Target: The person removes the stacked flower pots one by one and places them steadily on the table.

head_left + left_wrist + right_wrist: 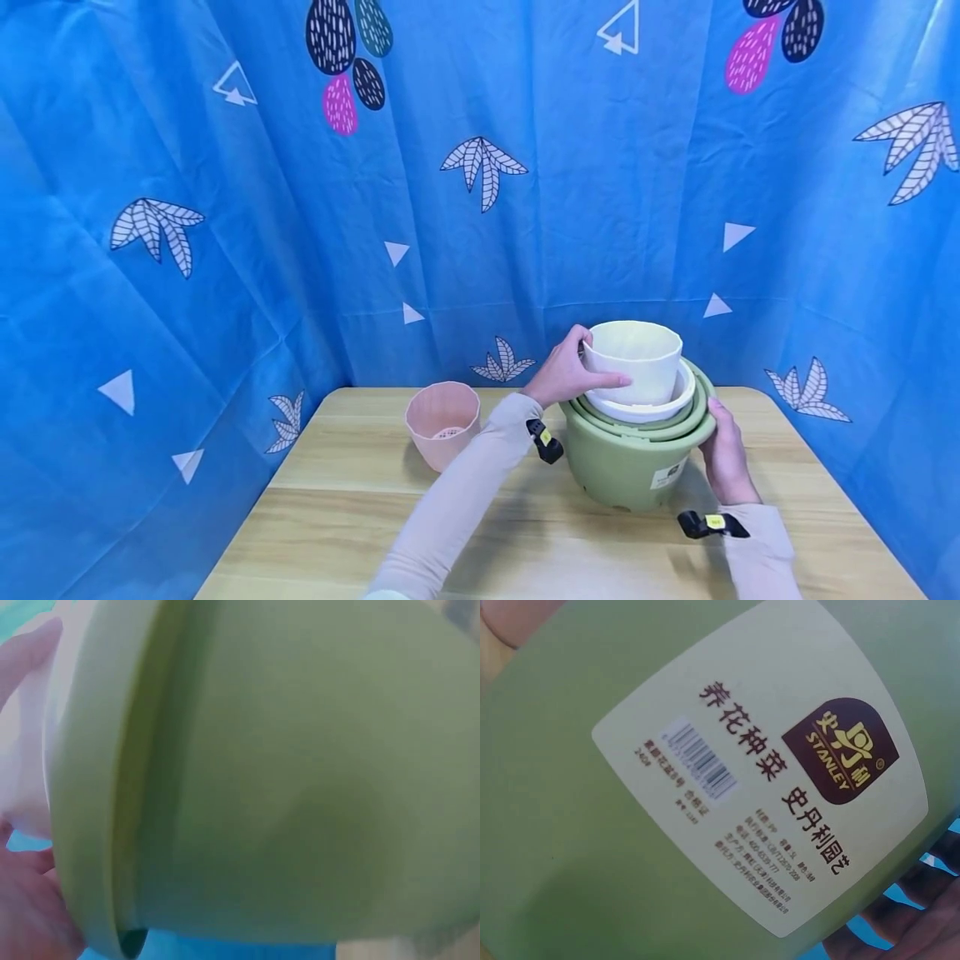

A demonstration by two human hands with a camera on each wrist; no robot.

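Note:
A large green flowerpot stands on the right of the table, with a white sticker on its side. Nested inside it are a second green rim and a white pot. A cream flowerpot sits uppermost in the stack. My left hand grips this cream pot at its left side, thumb across the front and fingers at the rim. On the opposite side my right hand holds the large green pot by its rim; the right wrist view shows its fingers partly behind the pot wall.
To the left of the stack, a pink flowerpot with holes in its bottom stands upright on the wooden table. Blue patterned curtains close off the back and both sides. My left forearm passes in front of the pink pot.

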